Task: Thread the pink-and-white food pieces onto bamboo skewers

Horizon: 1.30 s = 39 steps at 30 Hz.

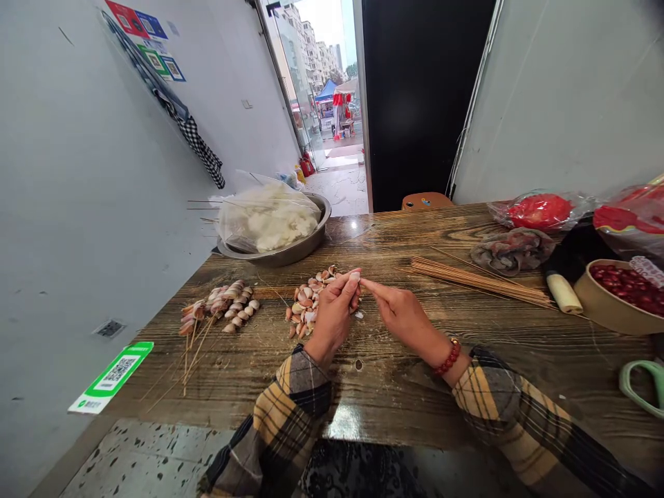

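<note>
The left hand [335, 312] pinches a garlic clove [355, 277], the right hand [402, 315] meeting it from 3 o'clock, the clove pile [307, 304] at 8 o'clock.

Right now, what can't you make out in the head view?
- Head view: what the left hand pinches; its fingers cover it.
- What, if anything, the right hand grips: too small to tell.
- White contents of the metal bowl: blurred by a plastic bag.
- Green object: cut off by the right edge.
</note>
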{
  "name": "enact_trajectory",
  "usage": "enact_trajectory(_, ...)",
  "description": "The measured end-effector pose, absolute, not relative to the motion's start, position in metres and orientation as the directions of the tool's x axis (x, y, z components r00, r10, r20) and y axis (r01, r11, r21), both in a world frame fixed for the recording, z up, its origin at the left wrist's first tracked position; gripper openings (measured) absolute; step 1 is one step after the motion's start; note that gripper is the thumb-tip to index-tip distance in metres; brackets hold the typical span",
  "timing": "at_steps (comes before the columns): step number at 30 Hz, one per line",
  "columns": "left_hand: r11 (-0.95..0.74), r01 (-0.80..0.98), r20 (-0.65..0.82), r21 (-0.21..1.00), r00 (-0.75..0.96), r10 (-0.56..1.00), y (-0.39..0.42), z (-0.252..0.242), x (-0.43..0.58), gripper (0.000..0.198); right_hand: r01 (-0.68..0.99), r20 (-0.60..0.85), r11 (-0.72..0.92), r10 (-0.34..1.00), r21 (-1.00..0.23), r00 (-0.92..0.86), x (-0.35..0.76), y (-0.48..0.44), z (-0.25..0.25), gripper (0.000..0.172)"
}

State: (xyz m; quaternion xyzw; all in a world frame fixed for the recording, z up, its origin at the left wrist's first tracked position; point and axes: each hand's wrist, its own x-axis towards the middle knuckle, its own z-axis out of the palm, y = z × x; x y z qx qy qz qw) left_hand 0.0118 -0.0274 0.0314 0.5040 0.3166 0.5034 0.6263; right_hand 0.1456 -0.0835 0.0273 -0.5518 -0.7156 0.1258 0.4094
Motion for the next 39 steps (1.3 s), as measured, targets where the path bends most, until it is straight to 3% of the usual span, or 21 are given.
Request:
enact_trajectory(8, 0.091, -0.353, 0.053, 0.931, 0.378, 0.924, -0.027, 0.03, 0.01, 0.046, 0.634, 0.507, 0.407, 0.862, -0.657, -0.028, 0.149, -0.078, 0.019, 0.035)
enact_trajectory(14, 0.081, -0.31, 0.052, 0.947, 0.399, 0.915, -0.03, 0.033, 0.01, 0.042, 0.726, 0.487, 0.354, 0.873, -0.589, -0.03, 0.149, -0.079, 0.018, 0.028)
enact_trajectory(21, 0.049, -0.329, 0.068, 0.943, 0.333, 0.94, -0.02, 0.032, 0.0, 0.039, 0.674, 0.527, 0.436, 0.846, -0.596, -0.082, 0.157, -0.078, 0.023, 0.025)
enact_trajectory(29, 0.058, -0.352, 0.056, 0.934, 0.305, 0.951, -0.024, 0.031, 0.003, 0.041, 0.801, 0.584, 0.39, 0.809, -0.454, -0.063, 0.153, -0.082, 0.016, 0.029)
enact_trajectory(39, 0.107, -0.388, 0.038, 0.916, 0.347, 0.937, -0.031, 0.035, 0.008, 0.042, 0.805, 0.64, 0.41, 0.767, -0.429, -0.049, 0.15, -0.08, 0.009, 0.028)
